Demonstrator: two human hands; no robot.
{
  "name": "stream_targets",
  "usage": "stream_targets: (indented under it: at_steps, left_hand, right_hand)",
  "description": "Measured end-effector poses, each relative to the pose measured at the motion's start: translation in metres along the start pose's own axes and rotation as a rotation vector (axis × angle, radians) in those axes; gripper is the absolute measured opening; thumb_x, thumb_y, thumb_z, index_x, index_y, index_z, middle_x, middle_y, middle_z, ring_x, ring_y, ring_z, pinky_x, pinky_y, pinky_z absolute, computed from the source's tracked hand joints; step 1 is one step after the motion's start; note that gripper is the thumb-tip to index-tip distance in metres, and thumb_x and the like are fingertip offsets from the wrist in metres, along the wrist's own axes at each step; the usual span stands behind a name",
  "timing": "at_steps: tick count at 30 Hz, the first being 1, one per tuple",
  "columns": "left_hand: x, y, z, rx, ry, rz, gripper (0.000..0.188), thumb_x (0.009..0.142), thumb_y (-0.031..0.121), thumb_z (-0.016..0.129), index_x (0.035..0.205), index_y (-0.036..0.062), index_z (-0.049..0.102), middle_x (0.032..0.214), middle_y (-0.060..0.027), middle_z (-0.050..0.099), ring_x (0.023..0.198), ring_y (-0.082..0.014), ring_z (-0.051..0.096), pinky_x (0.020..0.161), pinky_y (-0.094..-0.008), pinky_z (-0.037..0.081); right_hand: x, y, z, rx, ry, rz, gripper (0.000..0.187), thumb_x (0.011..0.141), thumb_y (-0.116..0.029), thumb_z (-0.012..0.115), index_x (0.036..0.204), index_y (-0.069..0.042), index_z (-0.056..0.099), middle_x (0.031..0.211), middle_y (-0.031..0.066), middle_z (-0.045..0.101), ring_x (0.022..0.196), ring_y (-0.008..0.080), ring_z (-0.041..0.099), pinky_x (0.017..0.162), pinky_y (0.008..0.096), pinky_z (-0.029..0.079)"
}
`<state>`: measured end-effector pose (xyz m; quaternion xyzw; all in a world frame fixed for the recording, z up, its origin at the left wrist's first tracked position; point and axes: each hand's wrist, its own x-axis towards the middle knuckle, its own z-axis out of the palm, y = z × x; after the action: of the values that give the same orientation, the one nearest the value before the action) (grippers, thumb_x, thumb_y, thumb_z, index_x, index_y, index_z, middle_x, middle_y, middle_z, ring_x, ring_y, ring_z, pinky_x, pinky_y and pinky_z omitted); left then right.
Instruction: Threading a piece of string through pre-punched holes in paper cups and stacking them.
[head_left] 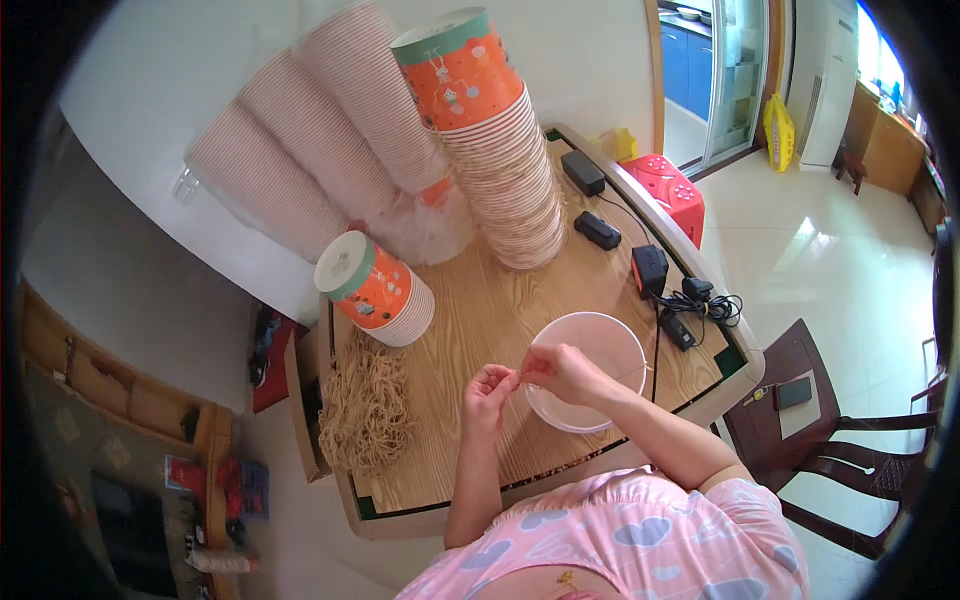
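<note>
My left hand (pixel 487 397) and my right hand (pixel 562 372) meet fingertip to fingertip above the near part of the table, both closed in a pinch. Whatever lies between the fingertips is too small to make out. Under my right hand is a round white plastic tub (pixel 622 345), its near left rim partly covered by the hand and wrist. To the left of my hands, a loose heap of tan twine (pixel 365 415) lies at the table's left edge. Just beyond it leans a short stack of orange and green paper tubs (pixel 385 290).
A tall stack of paper tubs (pixel 500 150) rises at the back, beside plastic-wrapped stacks (pixel 310 130) against the wall. Black adapters (pixel 650 270) and cables (pixel 715 305) line the wood-grain table's (pixel 460 300) right side. A red stool (pixel 668 195) and dark chair (pixel 790 380) stand right.
</note>
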<state>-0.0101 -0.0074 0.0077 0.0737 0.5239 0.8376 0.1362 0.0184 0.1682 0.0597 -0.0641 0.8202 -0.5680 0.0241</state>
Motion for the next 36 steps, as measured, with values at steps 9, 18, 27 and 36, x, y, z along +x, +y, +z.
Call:
stream_targets:
  at_steps: [9, 18, 27, 36]
  left_hand:
    - [-0.010, 0.011, 0.011, 0.189, 0.093, 0.019, 0.010, 0.080, -0.001, 0.065, 0.090, 0.0003, 0.066, 0.085, -0.0059, 0.066, 0.078, -0.0119, 0.062, 0.075, -0.0232, 0.050]
    - [-0.014, 0.023, 0.022, 0.346, 0.067, 0.064, 0.010, 0.080, 0.000, 0.066, 0.090, 0.0006, 0.067, 0.082, -0.0026, 0.066, 0.072, -0.0073, 0.059, 0.067, -0.0186, 0.046]
    - [-0.011, 0.019, 0.011, 0.387, 0.067, 0.032, 0.010, 0.081, 0.000, 0.064, 0.091, -0.0004, 0.066, 0.085, -0.0045, 0.067, 0.076, -0.0094, 0.062, 0.072, -0.0208, 0.048]
    - [-0.011, 0.020, 0.015, 0.324, 0.060, 0.033, 0.009, 0.081, 0.000, 0.065, 0.090, -0.0006, 0.066, 0.084, -0.0046, 0.066, 0.077, -0.0098, 0.062, 0.072, -0.0211, 0.048]
  right_hand:
    - [0.000, 0.002, 0.000, -0.017, 0.027, -0.058, 0.013, 0.078, -0.016, 0.066, 0.083, -0.004, 0.064, 0.078, 0.0130, 0.066, 0.076, 0.0279, 0.064, 0.067, 0.0372, 0.050]
    - [0.000, 0.000, 0.003, -0.100, 0.059, -0.048, 0.015, 0.077, -0.017, 0.067, 0.084, -0.003, 0.064, 0.079, 0.0146, 0.066, 0.077, 0.0288, 0.065, 0.067, 0.0376, 0.050]
    - [0.000, 0.001, 0.001, -0.039, 0.017, -0.029, 0.012, 0.080, -0.012, 0.065, 0.086, -0.001, 0.063, 0.075, 0.0091, 0.065, 0.069, 0.0156, 0.062, 0.065, 0.0295, 0.049]
    - [0.000, 0.001, 0.000, -0.009, 0.005, -0.026, 0.012, 0.081, -0.011, 0.064, 0.086, -0.001, 0.062, 0.076, 0.0081, 0.065, 0.070, 0.0151, 0.061, 0.065, 0.0291, 0.049]
